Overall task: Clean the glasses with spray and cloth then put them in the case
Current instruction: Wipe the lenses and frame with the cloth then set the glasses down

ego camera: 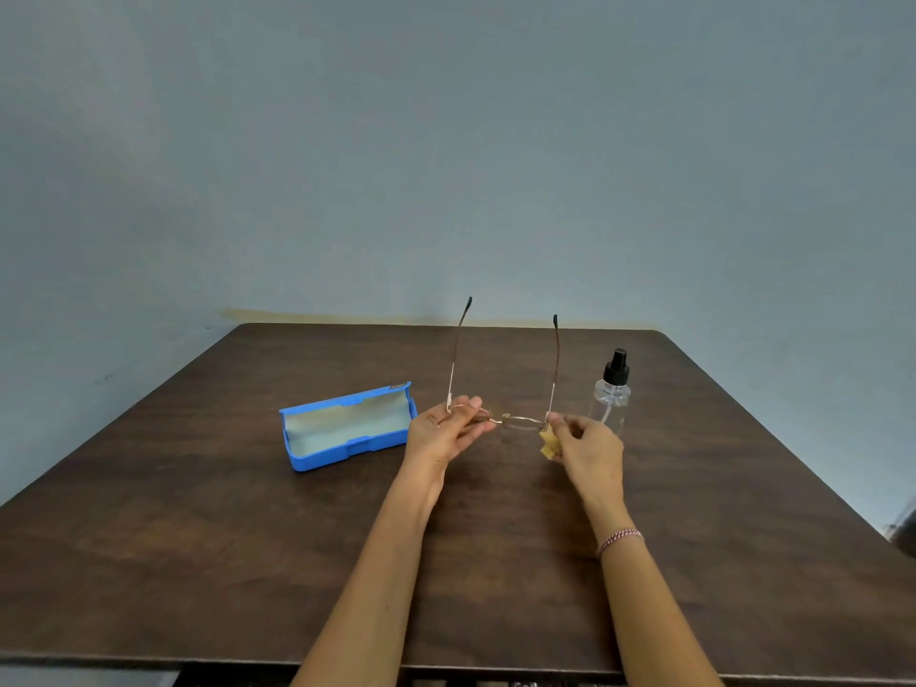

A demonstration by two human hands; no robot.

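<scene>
Pinches the left end of the thin gold-rimmed glasses (506,418) between the thumb and curled fingers (471,404) of the left hand (443,431), right by the hinge. Grips a small folded yellow cloth (549,446) in the curled fingers (564,422) of the right hand (590,446) and holds it against the right end of the frame, at the other hinge, with a corner of the cloth hanging below the lens.

Keeps the glasses in the air over the middle of the worktop (223,547), clear of its surface, with the lenses nearest the person. Leaves both temples unfolded, pointing up and away, the dark tips topmost.

Wears a red-and-white braided bracelet (619,538) on the right wrist. Reaches in with both forearms bare from the near edge.

Shows an open blue glasses case (347,431) to the left of the left hand, near it but not touching. Lies on the dark wood-grain worktop, lid tipped back and pale lining facing up.

Shows a clear spray bottle (612,394) with a black pump cap, upright just beyond the right hand and partly hidden behind it.

Ends in a plain grey-blue wall (446,141) behind the far edge.
</scene>
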